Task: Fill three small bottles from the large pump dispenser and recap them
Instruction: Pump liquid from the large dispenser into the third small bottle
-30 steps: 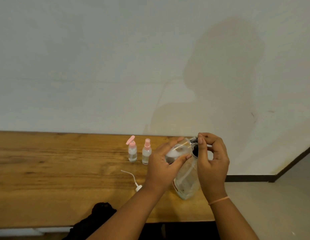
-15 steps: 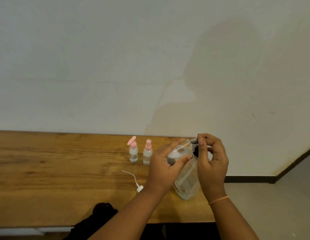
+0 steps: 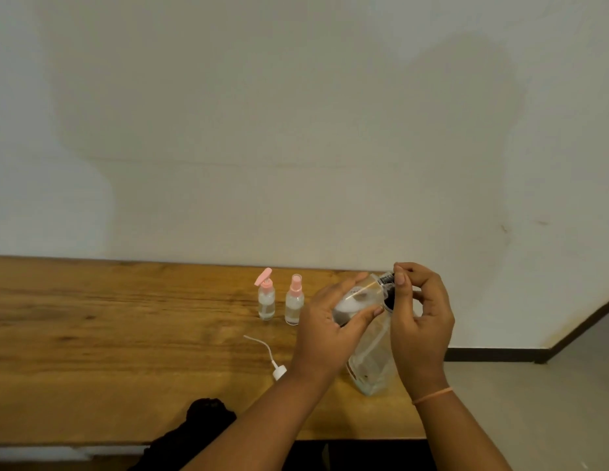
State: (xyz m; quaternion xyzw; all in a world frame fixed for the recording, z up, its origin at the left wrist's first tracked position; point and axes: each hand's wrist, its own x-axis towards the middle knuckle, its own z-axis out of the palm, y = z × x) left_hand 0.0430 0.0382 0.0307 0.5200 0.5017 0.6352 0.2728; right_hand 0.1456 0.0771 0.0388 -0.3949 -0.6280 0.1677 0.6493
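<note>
My left hand (image 3: 326,324) holds a small clear bottle (image 3: 359,295) tilted on its side, its mouth toward the black pump head (image 3: 388,297) of the large clear dispenser (image 3: 374,363). The dispenser stands near the table's right end. My right hand (image 3: 422,321) is curled round the pump head, thumb on top. Two small bottles stand side by side behind and to the left, one with a pink flip cap (image 3: 266,299) and one with a pink spray cap (image 3: 293,300). A white cap with a thin tube (image 3: 274,363) lies on the table beside my left wrist.
The wooden table (image 3: 109,334) runs along a white wall and ends just right of the dispenser, with floor (image 3: 534,402) beyond. A black cloth-like object (image 3: 201,419) sits at the table's front edge.
</note>
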